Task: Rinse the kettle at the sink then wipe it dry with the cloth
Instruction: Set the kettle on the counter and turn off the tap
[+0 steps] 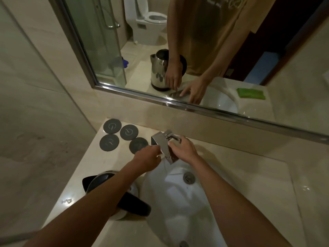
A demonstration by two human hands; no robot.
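The steel kettle [97, 181] stands on the counter left of the sink [178, 193], lid up, black handle toward me, partly hidden under my left forearm. Neither hand touches it. My left hand [147, 160] reaches over it to the left side of the chrome faucet [161, 139], fingers loosely extended at the spout. My right hand [184, 149] is wrapped over the faucet from the right. No water stream is visible. The green cloth [251, 93] shows only as a reflection in the mirror, on the counter right of the sink.
Several round grey coasters [112, 126] lie on the counter behind the kettle, left of the faucet. The mirror's metal frame [213, 111] runs just behind the faucet. A tiled wall closes the left side. The sink drain [188, 177] is open.
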